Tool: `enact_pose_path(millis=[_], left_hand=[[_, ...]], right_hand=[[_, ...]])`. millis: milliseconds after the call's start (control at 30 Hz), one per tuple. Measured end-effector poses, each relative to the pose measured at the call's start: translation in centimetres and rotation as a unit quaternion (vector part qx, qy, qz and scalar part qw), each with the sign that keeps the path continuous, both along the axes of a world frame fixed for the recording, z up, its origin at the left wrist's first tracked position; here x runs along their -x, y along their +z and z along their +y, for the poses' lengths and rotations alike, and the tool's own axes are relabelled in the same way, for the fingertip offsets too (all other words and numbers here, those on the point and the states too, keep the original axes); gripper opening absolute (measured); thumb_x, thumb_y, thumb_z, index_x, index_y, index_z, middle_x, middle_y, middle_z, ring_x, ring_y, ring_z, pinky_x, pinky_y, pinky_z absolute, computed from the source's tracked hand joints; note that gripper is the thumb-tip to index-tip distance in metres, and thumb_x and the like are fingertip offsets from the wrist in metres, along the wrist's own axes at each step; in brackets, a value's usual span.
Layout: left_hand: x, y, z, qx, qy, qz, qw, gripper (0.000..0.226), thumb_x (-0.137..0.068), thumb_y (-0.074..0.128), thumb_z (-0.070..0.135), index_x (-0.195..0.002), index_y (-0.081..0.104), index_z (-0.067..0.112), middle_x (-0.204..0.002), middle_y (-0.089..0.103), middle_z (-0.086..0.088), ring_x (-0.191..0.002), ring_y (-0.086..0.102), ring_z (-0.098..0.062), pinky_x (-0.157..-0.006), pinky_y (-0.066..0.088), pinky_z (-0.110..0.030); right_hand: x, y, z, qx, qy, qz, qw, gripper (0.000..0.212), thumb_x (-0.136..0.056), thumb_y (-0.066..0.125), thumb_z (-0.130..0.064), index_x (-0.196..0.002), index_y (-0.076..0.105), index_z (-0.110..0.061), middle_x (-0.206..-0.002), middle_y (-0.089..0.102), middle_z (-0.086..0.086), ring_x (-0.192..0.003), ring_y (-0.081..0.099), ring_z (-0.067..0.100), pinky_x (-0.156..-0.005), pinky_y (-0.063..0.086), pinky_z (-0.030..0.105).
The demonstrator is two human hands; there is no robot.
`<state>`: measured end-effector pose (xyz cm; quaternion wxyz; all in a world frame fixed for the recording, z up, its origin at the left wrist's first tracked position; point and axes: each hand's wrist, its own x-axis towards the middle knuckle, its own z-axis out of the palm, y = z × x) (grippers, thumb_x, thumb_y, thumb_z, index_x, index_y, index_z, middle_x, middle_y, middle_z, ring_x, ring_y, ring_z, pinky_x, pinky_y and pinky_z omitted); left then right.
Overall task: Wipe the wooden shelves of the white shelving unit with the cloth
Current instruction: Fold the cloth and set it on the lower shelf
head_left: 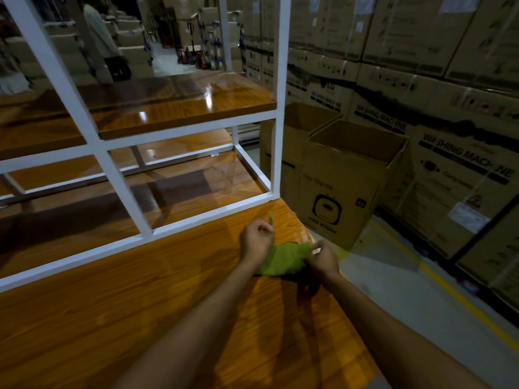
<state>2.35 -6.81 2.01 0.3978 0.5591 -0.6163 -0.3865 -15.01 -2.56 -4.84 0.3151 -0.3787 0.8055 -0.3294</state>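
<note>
A green cloth (283, 258) hangs bunched between my two hands, just above the right end of a wooden table top (140, 318). My left hand (257, 237) pinches one corner of it, which sticks up past my fingers. My right hand (323, 258) pinches the opposite edge. The white shelving unit (276, 108) stands on the table behind my hands. Its upper wooden shelf (174, 102) is glossy, and its lower wooden shelf (179, 189) lies in shadow.
An open cardboard box (345, 186) stands on the floor right of the table. Stacked washing-machine cartons (449, 108) form a wall beyond it. A yellow line (449, 287) runs along the grey floor. A person (98, 37) and trolleys are far back.
</note>
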Motion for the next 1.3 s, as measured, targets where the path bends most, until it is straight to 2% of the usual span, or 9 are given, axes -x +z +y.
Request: enact_pose_path(millis=[67, 167, 367, 500, 633, 800, 1000, 1134, 1300], left_hand=[[3.0, -1.0, 1.8, -0.019, -0.083, -0.038, 0.996, 0.017, -0.085, 0.066, 0.003, -0.084, 0.064, 0.02, -0.085, 0.062, 0.009, -0.079, 0.056, -0.008, -0.065, 0.042, -0.019], [5.6, -3.4, 3.8, -0.049, -0.212, -0.046, 0.975, 0.018, -0.083, 0.072, 0.008, -0.094, 0.066, 0.021, -0.095, 0.065, 0.007, -0.09, 0.063, -0.01, -0.071, 0.05, -0.017], [2.7, -5.0, 2.4, -0.009, -0.07, -0.052, 0.996, 0.014, -0.087, 0.067, 0.008, -0.086, 0.064, 0.021, -0.084, 0.062, 0.008, -0.079, 0.058, -0.009, -0.061, 0.044, -0.012], [-0.9, -6.1, 1.1, 0.053, -0.047, -0.157, 0.985, 0.01, -0.087, 0.064, 0.009, -0.089, 0.065, 0.018, -0.091, 0.065, 0.001, -0.086, 0.06, -0.017, -0.07, 0.049, -0.033], [-2.2, -7.8, 1.1, 0.062, -0.135, -0.289, 0.946, 0.026, -0.085, 0.065, 0.013, -0.11, 0.065, 0.011, -0.118, 0.062, -0.008, -0.114, 0.052, -0.025, -0.093, 0.04, -0.032], [-1.6, -8.0, 2.0, 0.099, -0.143, -0.36, 0.916, 0.025, -0.089, 0.061, 0.014, -0.113, 0.064, 0.009, -0.121, 0.054, -0.011, -0.119, 0.044, -0.028, -0.097, 0.039, -0.037], [1.2, -7.7, 3.8, 0.132, -0.123, -0.459, 0.87, 0.028, -0.095, 0.046, 0.022, -0.119, 0.059, 0.018, -0.123, 0.052, -0.008, -0.119, 0.045, -0.027, -0.095, 0.037, -0.039], [2.9, -9.6, 3.7, 0.08, -0.151, -0.467, 0.867, 0.041, -0.098, 0.04, 0.025, -0.136, 0.05, 0.016, -0.145, 0.044, -0.011, -0.135, 0.038, -0.029, -0.112, 0.027, -0.037], [3.7, -9.1, 1.6, 0.068, -0.233, -0.452, 0.858, 0.05, -0.106, 0.027, 0.033, -0.154, 0.026, 0.019, -0.164, 0.013, 0.0, -0.152, 0.005, -0.018, -0.122, 0.002, -0.048]], right_hand=[[0.6, -0.5, 0.1, -0.01, 0.002, -0.01, 1.0, 0.014, -0.082, 0.067, -0.012, -0.078, 0.057, -0.019, -0.079, 0.064, 0.007, -0.078, 0.064, 0.029, -0.062, 0.051, 0.039], [1.5, -1.1, 0.3, -0.016, 0.025, -0.011, 0.999, 0.028, -0.088, 0.061, -0.013, -0.061, 0.053, -0.015, -0.062, 0.053, 0.007, -0.066, 0.054, 0.025, -0.058, 0.038, 0.034], [1.8, -1.2, -0.1, 0.0, 0.025, -0.028, 0.999, 0.04, -0.093, 0.062, -0.03, -0.058, 0.052, -0.013, -0.06, 0.051, 0.01, -0.056, 0.05, 0.024, -0.052, 0.035, 0.031], [1.6, -1.1, -0.4, -0.001, 0.035, -0.01, 0.999, 0.023, -0.082, 0.072, -0.021, -0.067, 0.057, -0.013, -0.067, 0.057, 0.013, -0.068, 0.062, 0.031, -0.064, 0.054, 0.048], [1.7, -0.8, -0.1, 0.004, 0.022, 0.017, 1.0, 0.016, -0.085, 0.066, -0.016, -0.073, 0.06, -0.007, -0.081, 0.067, 0.018, -0.079, 0.065, 0.034, -0.072, 0.058, 0.048], [1.9, -0.1, 0.8, -0.032, 0.065, 0.133, 0.989, 0.018, -0.084, 0.062, -0.02, -0.097, 0.05, -0.017, -0.088, 0.06, 0.006, -0.079, 0.06, 0.027, -0.062, 0.052, 0.038], [3.1, -1.0, 0.6, 0.1, 0.334, 0.402, 0.847, 0.056, -0.079, 0.078, -0.018, -0.131, 0.058, -0.015, -0.144, 0.05, 0.013, -0.123, 0.054, 0.035, -0.086, 0.055, 0.046], [3.5, -1.1, 0.0, -0.054, 0.453, 0.398, 0.796, 0.048, -0.104, 0.044, -0.022, -0.151, 0.036, -0.025, -0.164, 0.018, 0.0, -0.146, 0.026, 0.027, -0.102, 0.044, 0.043], [3.6, -1.9, 2.6, -0.07, 0.364, 0.402, 0.837, 0.048, -0.103, 0.042, -0.038, -0.15, 0.034, -0.029, -0.158, 0.028, 0.004, -0.14, 0.029, 0.03, -0.101, 0.04, 0.046]])
